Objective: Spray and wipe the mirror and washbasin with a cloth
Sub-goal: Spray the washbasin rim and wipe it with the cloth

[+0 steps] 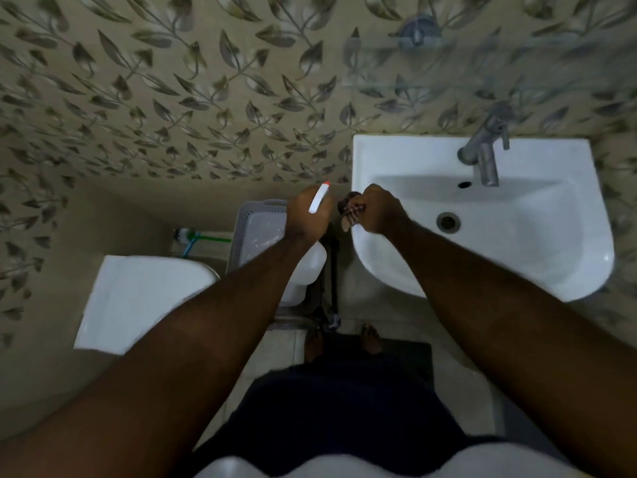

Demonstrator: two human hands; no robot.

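Observation:
My left hand (306, 215) grips a white spray bottle (303, 270) by its trigger head; the red-tipped nozzle points up and away, and the bottle body hangs below my wrist. My right hand (379, 212) is closed on a dark patterned cloth (350, 210), bunched at the left rim of the white washbasin (537, 236). The two hands are close together, just left of the basin. A blurred glass surface with a round metal fitting (417, 31) sits on the wall above the basin; whether it is the mirror I cannot tell.
A metal tap (484, 153) stands at the back of the basin, with a drain (448, 222) in the bowl. A grey plastic basket (256, 232) stands below my left hand. A white toilet cistern (144, 301) is at left, a brush (193, 236) behind it. Leaf-patterned tiles cover the wall.

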